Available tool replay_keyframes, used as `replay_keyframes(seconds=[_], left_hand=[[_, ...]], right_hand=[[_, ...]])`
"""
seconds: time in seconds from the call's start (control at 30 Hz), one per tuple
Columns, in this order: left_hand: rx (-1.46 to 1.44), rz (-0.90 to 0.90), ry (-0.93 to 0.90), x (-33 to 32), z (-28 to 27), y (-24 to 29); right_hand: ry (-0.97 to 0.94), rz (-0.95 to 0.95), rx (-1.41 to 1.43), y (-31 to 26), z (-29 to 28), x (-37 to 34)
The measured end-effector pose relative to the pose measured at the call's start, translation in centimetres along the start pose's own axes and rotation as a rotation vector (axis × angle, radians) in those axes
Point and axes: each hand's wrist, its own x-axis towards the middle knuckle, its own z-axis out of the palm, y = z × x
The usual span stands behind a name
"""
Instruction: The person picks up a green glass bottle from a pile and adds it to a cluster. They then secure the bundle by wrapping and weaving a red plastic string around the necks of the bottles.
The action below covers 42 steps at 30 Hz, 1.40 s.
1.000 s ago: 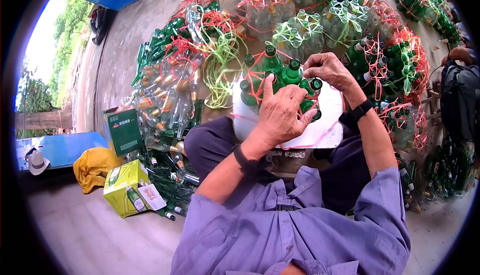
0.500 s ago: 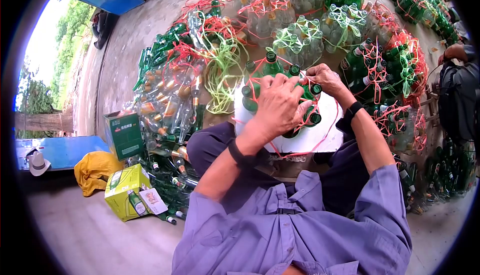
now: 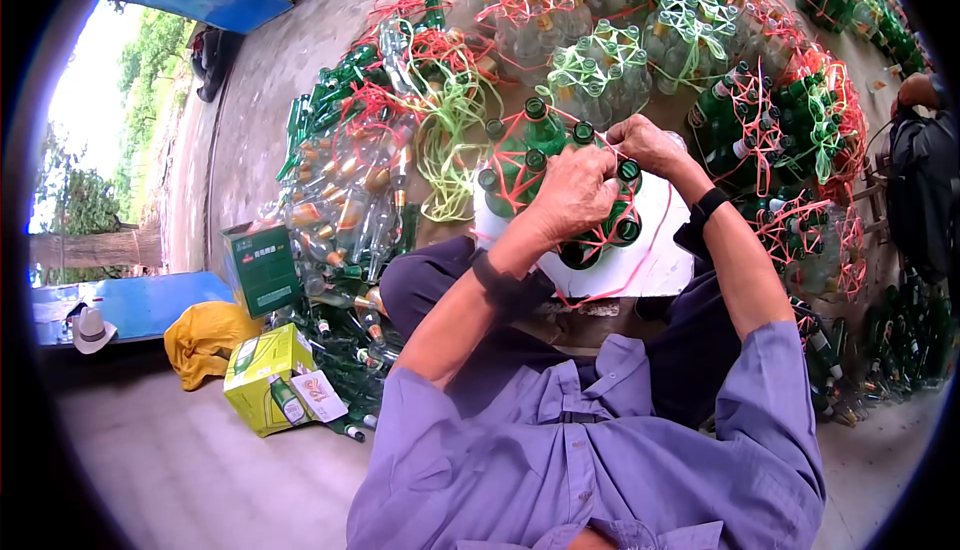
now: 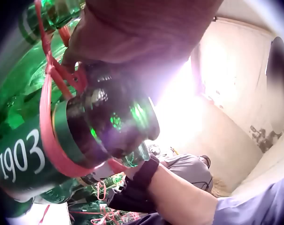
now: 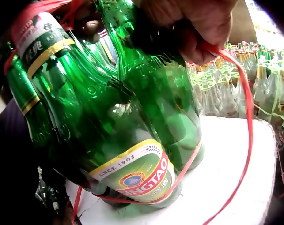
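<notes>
Several green beer bottles (image 3: pixel 545 131) stand bundled upright on a white board (image 3: pixel 655 240). Red plastic strap (image 4: pixel 47 98) winds round their necks, and another turn circles their lower bodies in the right wrist view. From above, my left hand (image 3: pixel 578 190) reaches over the necks, its fingers curled down among them onto the strap; its fingertips are partly hidden. At the bundle's far right side, my right hand (image 3: pixel 652 147) pinches the strap between thumb and fingers. A loose length of strap (image 5: pixel 249 117) hangs from that pinch down to the board.
Beyond the board stand strapped bundles of clear bottles (image 3: pixel 600 75), with green bundles (image 3: pixel 735 130) to the right. Loose bottles (image 3: pixel 350 190) and a tangle of light-green strap (image 3: pixel 450 160) lie left. Cartons (image 3: pixel 268 375) and a yellow cloth (image 3: pixel 205 340) sit farther left.
My left hand has shifted right across the bottle tops, its fingers going from spread on the necks to curled among them. The right hand stays at the bundle's far right side.
</notes>
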Motion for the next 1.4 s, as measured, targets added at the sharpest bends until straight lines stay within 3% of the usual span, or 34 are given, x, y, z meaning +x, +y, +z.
replay_keyframes(seconds=[0.13,0.23,0.43,0.53,0.63,0.8,1.23,1.4], left_hand=[[-0.149,-0.067,0.044,-0.3,-1.9,1.1],[-0.466,-0.281,-0.013,-0.6,-3.3,1.5],[-0.684,-0.331,0.058,-4.3,-4.4,3.0],[-1.125,-0.545,0.040,-6.1,-3.9,3.8],[-1.205,-0.601,0.064,-6.7,-4.0,4.3],[-1.196,-0.666,0.132,-7.2,-4.1,3.7],[-1.018,-0.518,0.267,-8.6,-2.5,2.7],[-0.847,-0.508,0.177,-7.8,-3.6,2.0]], right_hand=[[0.020,-0.024,0.013,0.9,0.1,0.0],[0.023,-0.008,0.030,1.0,-0.1,-0.2],[0.022,0.046,0.057,-1.3,-0.6,-1.4],[-0.048,0.110,-0.023,-2.1,-1.0,-1.5],[-0.042,0.065,-0.010,-2.6,-0.9,-1.6],[0.003,0.080,0.035,-3.1,-0.8,-2.0],[0.009,0.106,0.030,-3.6,-0.7,-2.3],[0.016,0.124,0.049,-3.9,-0.8,-2.3]])
